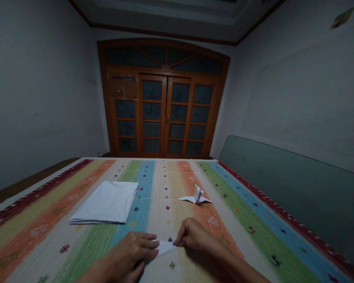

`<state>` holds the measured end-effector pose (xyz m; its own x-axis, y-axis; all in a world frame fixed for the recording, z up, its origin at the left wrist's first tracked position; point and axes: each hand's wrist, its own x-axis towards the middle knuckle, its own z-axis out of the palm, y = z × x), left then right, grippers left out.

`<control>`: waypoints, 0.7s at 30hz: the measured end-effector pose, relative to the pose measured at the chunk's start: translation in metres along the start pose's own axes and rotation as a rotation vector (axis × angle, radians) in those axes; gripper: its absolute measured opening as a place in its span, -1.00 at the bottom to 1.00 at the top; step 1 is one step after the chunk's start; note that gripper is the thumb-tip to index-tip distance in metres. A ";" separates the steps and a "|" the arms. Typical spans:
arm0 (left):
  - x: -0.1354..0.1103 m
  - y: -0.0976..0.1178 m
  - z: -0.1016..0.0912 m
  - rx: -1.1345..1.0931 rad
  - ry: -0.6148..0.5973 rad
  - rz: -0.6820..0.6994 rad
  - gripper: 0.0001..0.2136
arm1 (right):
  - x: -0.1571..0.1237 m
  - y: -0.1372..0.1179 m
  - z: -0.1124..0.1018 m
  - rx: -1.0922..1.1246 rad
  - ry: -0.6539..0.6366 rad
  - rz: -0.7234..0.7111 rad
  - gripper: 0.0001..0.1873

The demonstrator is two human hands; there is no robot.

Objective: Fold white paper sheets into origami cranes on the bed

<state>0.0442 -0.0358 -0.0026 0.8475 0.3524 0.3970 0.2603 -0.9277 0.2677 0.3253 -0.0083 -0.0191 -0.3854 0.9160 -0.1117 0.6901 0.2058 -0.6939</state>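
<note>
Striped woven bedcover (pixel 165 177) fills the lower view. On it, left of centre, lies a folded white sheet (pixel 104 202), material unclear; ahead sits a paper origami crane (pixel 197 196). Near the lower edge, between the hands, is a folded paper strip (pixel 166 247), long axis nearly crosswise, rising slightly rightward. Left hand (pixel 129 251): fingers together, narrow, covering the strip's left end. Right hand (pixel 194 236): fingertips (pixel 178 240) pinch the right end; exact contact hidden.

Dim room, plain grey walls (pixel 41 86) on both sides, wood-framed glazed double doors (pixel 164 118) with arched transom at the far end, recessed ceiling (pixel 165 11) with wood trim, green panel (pixel 292 196) along the right wall, striped cover (pixel 283 251) in front.
</note>
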 end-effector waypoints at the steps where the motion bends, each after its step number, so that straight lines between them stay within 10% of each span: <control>1: -0.001 -0.001 0.000 -0.003 -0.003 0.000 -0.63 | 0.000 0.000 -0.001 0.009 -0.005 0.009 -0.73; 21: -0.008 -0.004 0.005 -0.038 0.146 -0.093 -0.77 | -0.012 -0.022 0.012 -0.010 0.134 -0.111 -0.56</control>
<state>0.0385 -0.0350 -0.0108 0.7438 0.4528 0.4916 0.3141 -0.8861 0.3407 0.3075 -0.0282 -0.0116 -0.3751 0.9249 0.0614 0.6544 0.3111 -0.6892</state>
